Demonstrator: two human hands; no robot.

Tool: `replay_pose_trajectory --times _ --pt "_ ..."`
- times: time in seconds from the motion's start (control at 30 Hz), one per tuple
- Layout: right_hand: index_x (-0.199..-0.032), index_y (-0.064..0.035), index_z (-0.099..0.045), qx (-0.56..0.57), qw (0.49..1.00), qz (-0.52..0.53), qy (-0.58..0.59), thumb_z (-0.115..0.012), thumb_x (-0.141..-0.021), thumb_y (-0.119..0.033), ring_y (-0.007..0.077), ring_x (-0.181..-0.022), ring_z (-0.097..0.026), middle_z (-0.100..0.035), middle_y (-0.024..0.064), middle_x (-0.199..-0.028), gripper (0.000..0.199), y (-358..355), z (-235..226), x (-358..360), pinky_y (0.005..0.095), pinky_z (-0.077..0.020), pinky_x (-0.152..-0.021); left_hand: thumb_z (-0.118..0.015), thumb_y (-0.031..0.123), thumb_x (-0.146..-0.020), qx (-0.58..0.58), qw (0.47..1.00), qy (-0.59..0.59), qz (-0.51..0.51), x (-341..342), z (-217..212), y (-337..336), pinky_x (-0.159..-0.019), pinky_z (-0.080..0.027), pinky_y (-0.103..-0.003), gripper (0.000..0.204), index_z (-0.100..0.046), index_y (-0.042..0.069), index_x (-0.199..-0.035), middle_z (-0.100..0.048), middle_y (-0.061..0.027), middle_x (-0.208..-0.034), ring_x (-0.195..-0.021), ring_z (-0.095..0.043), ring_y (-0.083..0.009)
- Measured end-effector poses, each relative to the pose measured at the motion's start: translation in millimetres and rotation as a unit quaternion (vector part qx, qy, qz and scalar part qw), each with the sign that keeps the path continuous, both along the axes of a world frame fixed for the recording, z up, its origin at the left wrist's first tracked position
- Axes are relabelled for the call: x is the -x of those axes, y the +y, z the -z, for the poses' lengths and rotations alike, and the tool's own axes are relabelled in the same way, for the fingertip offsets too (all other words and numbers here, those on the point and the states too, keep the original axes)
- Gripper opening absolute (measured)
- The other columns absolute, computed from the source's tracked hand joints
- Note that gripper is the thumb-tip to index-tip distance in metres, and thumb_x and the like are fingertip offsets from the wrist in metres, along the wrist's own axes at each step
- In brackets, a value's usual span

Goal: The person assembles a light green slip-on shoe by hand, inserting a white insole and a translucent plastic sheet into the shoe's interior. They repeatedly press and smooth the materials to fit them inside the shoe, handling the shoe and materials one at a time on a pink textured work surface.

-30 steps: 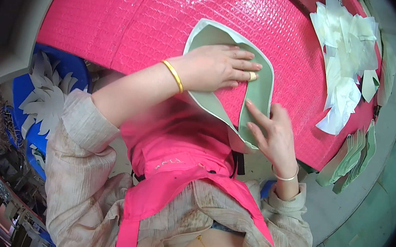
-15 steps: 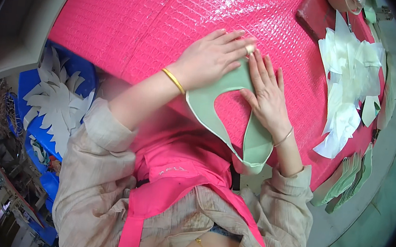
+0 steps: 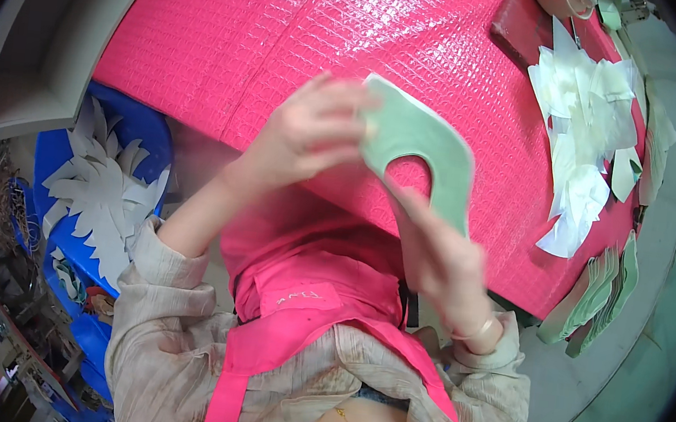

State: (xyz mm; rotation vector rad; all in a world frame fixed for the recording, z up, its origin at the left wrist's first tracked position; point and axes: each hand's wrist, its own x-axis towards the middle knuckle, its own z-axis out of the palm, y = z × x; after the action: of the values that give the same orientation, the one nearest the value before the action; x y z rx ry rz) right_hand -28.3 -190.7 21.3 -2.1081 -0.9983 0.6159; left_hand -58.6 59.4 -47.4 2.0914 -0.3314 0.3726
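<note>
A pale green shoe upper with a rounded opening is lifted at a tilt over the pink table cover. My left hand, slightly smeared by motion, pinches its left edge between thumb and fingers. On the lower side, my right hand grips the upper; its fingers point up beside the opening and are blurred. Part of the upper lies hidden behind that hand. A pale edge runs along the top of the piece.
The pink quilted table cover spreads ahead. White paper-like pieces lie at the right, with stacked green pieces near the right edge. A blue bin of white cut pieces stands left, beside a grey shelf.
Both hands were flat, pressing the upper on the table. Now the upper is raised and turned; my left hand has moved left to its edge, my right hand down toward me.
</note>
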Motion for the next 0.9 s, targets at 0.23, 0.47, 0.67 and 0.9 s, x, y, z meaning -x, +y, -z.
replay_pose_trajectory --times 0.23,0.47,0.67,0.9 --pt "-0.126 0.0054 -0.037 -0.247 0.849 0.247 0.395 -0.047 -0.088 -0.003 0.0137 -0.094 -0.056 -0.056 0.0110 -0.109 0.040 -28 33 -88 0.0243 -0.0444 -0.083 -0.060 0.017 -0.084 0.613 0.732 0.281 0.102 -30 15 -27 -0.079 -0.051 -0.036 0.034 -0.052 -0.003 -0.111 -0.061 -0.0167 -0.100 -0.086 -0.062 -0.0221" --pt "-0.116 0.0005 -0.050 -0.075 0.989 0.115 -0.061 -0.060 -0.078 -0.008 0.0225 -0.099 -0.056 -0.056 0.0134 -0.108 0.039 11 -16 -39 0.0306 -0.0426 -0.085 -0.057 0.021 -0.087 0.641 0.728 0.240 -0.051 -33 2 -50 -0.073 -0.052 -0.032 0.027 -0.057 -0.002 -0.102 -0.064 -0.0138 -0.089 -0.080 -0.063 -0.0196" --pt "-0.090 0.0002 -0.061 0.071 0.994 0.082 0.017 -0.067 -0.075 -0.020 0.0280 -0.060 -0.058 -0.058 0.0165 -0.068 0.026 36 11 -57 0.0329 -0.0440 -0.057 -0.054 0.028 -0.089 0.623 0.746 0.130 -0.195 -42 -3 -70 -0.060 -0.043 -0.022 0.029 -0.060 0.000 -0.090 -0.061 -0.0028 -0.079 -0.066 -0.054 -0.0065" --pt "-0.085 0.0015 -0.059 0.024 0.996 0.082 0.007 -0.060 -0.081 -0.016 0.0261 -0.053 -0.055 -0.053 0.0176 -0.062 0.017 46 11 -49 0.0314 -0.0415 -0.053 -0.054 0.034 -0.089 0.559 0.784 0.083 -0.255 -59 -6 -63 -0.045 -0.030 -0.022 0.038 -0.059 0.001 -0.070 -0.049 0.0053 -0.060 -0.053 -0.038 -0.0015"
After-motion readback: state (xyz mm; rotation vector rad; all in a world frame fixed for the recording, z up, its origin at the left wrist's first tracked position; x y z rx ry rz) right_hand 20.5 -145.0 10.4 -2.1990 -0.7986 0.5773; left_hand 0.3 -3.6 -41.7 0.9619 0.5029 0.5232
